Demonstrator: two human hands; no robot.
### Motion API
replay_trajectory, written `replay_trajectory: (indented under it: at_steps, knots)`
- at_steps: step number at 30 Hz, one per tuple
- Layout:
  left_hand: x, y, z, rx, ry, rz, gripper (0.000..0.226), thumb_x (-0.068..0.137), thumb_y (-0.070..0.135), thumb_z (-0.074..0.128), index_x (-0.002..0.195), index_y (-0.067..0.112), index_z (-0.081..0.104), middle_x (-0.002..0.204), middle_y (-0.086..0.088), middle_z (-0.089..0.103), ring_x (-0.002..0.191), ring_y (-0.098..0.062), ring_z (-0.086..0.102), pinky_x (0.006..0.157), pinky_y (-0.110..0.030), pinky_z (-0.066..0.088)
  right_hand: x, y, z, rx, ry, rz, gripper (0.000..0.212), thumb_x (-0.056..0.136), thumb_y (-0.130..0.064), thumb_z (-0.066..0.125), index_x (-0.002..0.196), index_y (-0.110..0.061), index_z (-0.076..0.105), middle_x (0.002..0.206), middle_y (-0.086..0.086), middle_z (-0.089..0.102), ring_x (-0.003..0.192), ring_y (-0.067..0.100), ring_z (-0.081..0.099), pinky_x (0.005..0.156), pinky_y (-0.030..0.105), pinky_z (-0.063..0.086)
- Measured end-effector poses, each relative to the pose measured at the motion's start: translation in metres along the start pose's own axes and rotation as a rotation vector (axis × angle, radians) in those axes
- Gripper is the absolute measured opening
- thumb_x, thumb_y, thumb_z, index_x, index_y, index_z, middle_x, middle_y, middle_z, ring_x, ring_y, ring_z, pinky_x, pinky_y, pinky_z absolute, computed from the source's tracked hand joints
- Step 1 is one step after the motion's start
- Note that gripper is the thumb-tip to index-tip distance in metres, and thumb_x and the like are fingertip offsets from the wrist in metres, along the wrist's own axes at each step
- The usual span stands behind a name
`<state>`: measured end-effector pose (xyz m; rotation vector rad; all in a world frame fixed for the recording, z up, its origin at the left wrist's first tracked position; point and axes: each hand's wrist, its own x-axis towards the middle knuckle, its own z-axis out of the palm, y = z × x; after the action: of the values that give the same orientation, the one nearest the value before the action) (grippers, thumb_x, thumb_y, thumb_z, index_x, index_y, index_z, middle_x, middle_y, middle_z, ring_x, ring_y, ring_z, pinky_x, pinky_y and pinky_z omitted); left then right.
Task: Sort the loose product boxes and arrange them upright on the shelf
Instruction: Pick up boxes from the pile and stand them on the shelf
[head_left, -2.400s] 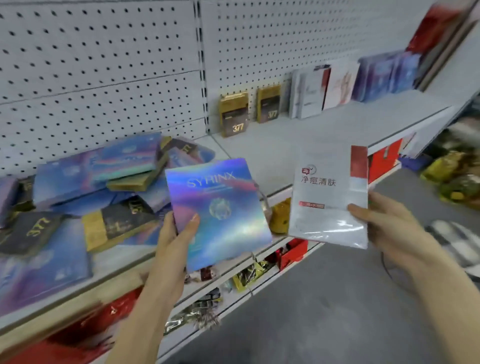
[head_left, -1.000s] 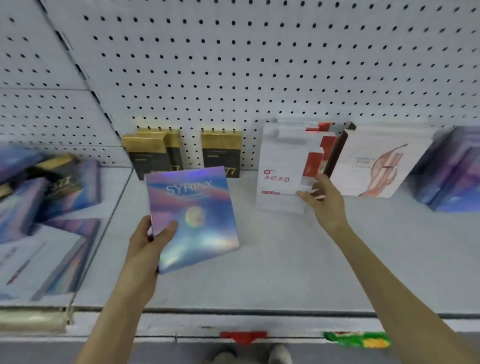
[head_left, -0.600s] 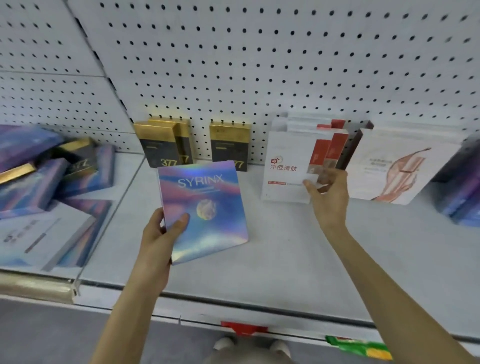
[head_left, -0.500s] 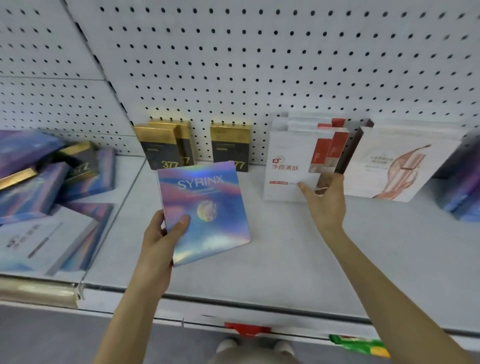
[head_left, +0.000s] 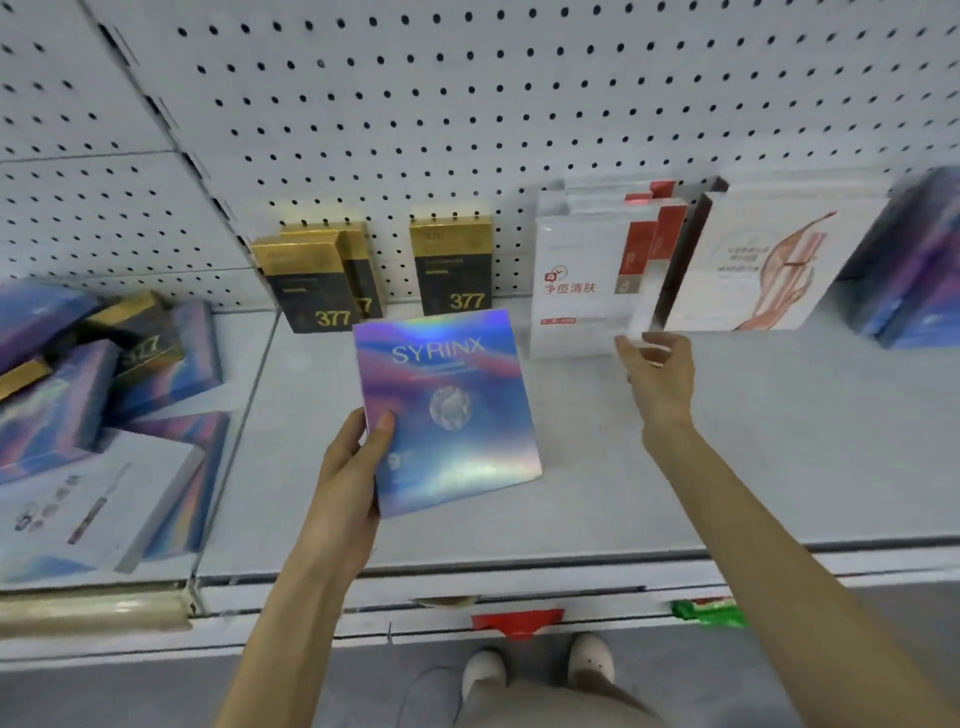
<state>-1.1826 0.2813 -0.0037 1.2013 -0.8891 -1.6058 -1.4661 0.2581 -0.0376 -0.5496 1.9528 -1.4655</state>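
From the head camera, the left hand (head_left: 345, 467) holds a shimmering blue-and-purple box (head_left: 452, 410) marked "SYRINX" by its lower left corner, thumb pressed on the front and fingers curled behind. The box hangs tilted above the front half of the shelf (head_left: 727, 441).

The right hand (head_left: 662, 379) is spread and relaxed, holding nothing. Its fingertips lie just beside the lower right corner of a white-and-red box (head_left: 576, 291) printed with "净痘清肤" – whether they touch it is unclear. That box stands upright at the front of a short row of like boxes.

To its left, black-and-gold boxes (head_left: 454, 270) reading "377" stand against the pegboard wall (head_left: 467, 104), one alone and two more (head_left: 311, 286) overlapping. To its right leans a white box with a red drawing (head_left: 769, 265); its small print is too blurred to read. Beyond it stand blurred purple boxes (head_left: 914, 265).

On the next shelf section to the left lies a loose heap of boxes (head_left: 78, 395) – shimmering ones, "377" ones and a pale flat one.

The shelf is pale grey metal, with a red tag (head_left: 517, 621) and a green packet (head_left: 706, 613) under its front edge. Pale shoes (head_left: 589, 657) show on the grey floor below.
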Motion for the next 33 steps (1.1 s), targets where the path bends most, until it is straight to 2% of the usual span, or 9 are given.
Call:
replay_trajectory:
  at_steps: [4, 6, 9, 13, 15, 18, 25, 30, 33]
  knots:
    - [0.005, -0.008, 0.036, -0.009, -0.150, -0.101, 0.022, 0.095, 0.022, 0.049, 0.113, 0.015, 0.061, 0.108, -0.003, 0.071, 0.090, -0.016, 0.069, 0.068, -0.031, 0.059, -0.059, -0.005, -0.039, 0.134, -0.568, 0.135, 0.022, 0.097, -0.029, 0.052, 0.113, -0.014, 0.058, 0.097, 0.008, 0.067, 0.080, 0.020, 0.067, 0.073, 0.029, 0.054]
    - [0.001, -0.015, 0.065, 0.008, -0.233, -0.129, 0.024, 0.091, 0.022, 0.053, 0.112, 0.015, 0.061, 0.105, -0.003, 0.072, 0.087, -0.017, 0.070, 0.066, -0.032, 0.060, -0.069, -0.001, -0.071, 0.048, -0.661, 0.109, 0.025, 0.097, -0.026, 0.053, 0.119, -0.015, 0.058, 0.093, 0.003, 0.070, 0.081, 0.017, 0.066, 0.072, 0.028, 0.055]
    - [-0.015, -0.031, 0.114, 0.077, -0.371, -0.125, 0.032, 0.076, 0.024, 0.064, 0.106, 0.015, 0.065, 0.098, -0.001, 0.075, 0.083, -0.016, 0.071, 0.066, -0.030, 0.058, -0.062, 0.009, -0.137, -0.004, -0.578, 0.072, 0.025, 0.093, -0.016, 0.061, 0.118, -0.014, 0.058, 0.086, 0.005, 0.070, 0.075, 0.015, 0.064, 0.067, 0.027, 0.053]
    - [-0.028, -0.066, 0.184, 0.446, -0.463, 0.058, 0.014, 0.083, 0.011, 0.071, 0.087, 0.024, 0.073, 0.078, -0.003, 0.073, 0.070, -0.015, 0.067, 0.057, -0.025, 0.056, -0.039, 0.023, -0.231, 0.009, -0.490, 0.005, 0.028, 0.088, -0.010, 0.066, 0.115, -0.011, 0.058, 0.088, 0.011, 0.067, 0.072, 0.013, 0.060, 0.063, 0.023, 0.049]
    - [-0.029, -0.084, 0.225, 0.536, -0.480, 0.103, 0.012, 0.071, 0.031, 0.079, 0.080, 0.031, 0.073, 0.073, -0.002, 0.071, 0.066, -0.017, 0.066, 0.059, -0.028, 0.057, -0.018, 0.031, -0.271, -0.006, -0.430, -0.048, 0.026, 0.089, 0.001, 0.062, 0.114, -0.008, 0.057, 0.088, 0.010, 0.068, 0.073, 0.014, 0.061, 0.064, 0.024, 0.050]
    - [-0.032, -0.115, 0.298, 0.580, -0.439, 0.174, 0.031, 0.056, 0.045, 0.072, 0.085, 0.033, 0.071, 0.074, 0.003, 0.072, 0.066, -0.015, 0.066, 0.062, -0.031, 0.059, 0.025, 0.040, -0.330, -0.081, -0.345, -0.176, 0.032, 0.082, 0.000, 0.071, 0.110, -0.009, 0.057, 0.083, 0.010, 0.069, 0.068, 0.016, 0.061, 0.061, 0.026, 0.047]
    - [-0.045, -0.161, 0.438, 0.498, -0.309, 0.290, 0.026, 0.085, 0.006, 0.068, 0.098, 0.028, 0.062, 0.087, 0.009, 0.070, 0.075, -0.009, 0.067, 0.066, -0.020, 0.055, 0.114, 0.030, -0.446, -0.055, -0.282, -0.261, 0.029, 0.080, 0.005, 0.070, 0.101, -0.011, 0.057, 0.087, 0.012, 0.073, 0.068, 0.019, 0.064, 0.059, 0.030, 0.051]
    - [-0.025, -0.164, 0.491, 0.526, -0.245, 0.355, 0.036, 0.086, 0.012, 0.069, 0.116, 0.025, 0.054, 0.102, 0.018, 0.065, 0.087, 0.008, 0.064, 0.072, -0.007, 0.048, 0.186, 0.019, -0.446, -0.037, -0.282, -0.256, 0.029, 0.079, 0.003, 0.073, 0.097, -0.014, 0.058, 0.080, 0.011, 0.071, 0.069, 0.024, 0.062, 0.060, 0.034, 0.047]
    - [-0.006, -0.167, 0.509, 0.539, -0.200, 0.386, 0.043, 0.086, 0.014, 0.069, 0.123, 0.027, 0.051, 0.109, 0.015, 0.063, 0.098, 0.002, 0.063, 0.082, -0.013, 0.051, 0.221, 0.014, -0.426, -0.071, -0.205, -0.335, 0.036, 0.076, 0.000, 0.077, 0.089, -0.026, 0.056, 0.082, -0.002, 0.064, 0.067, 0.011, 0.060, 0.059, 0.018, 0.048]
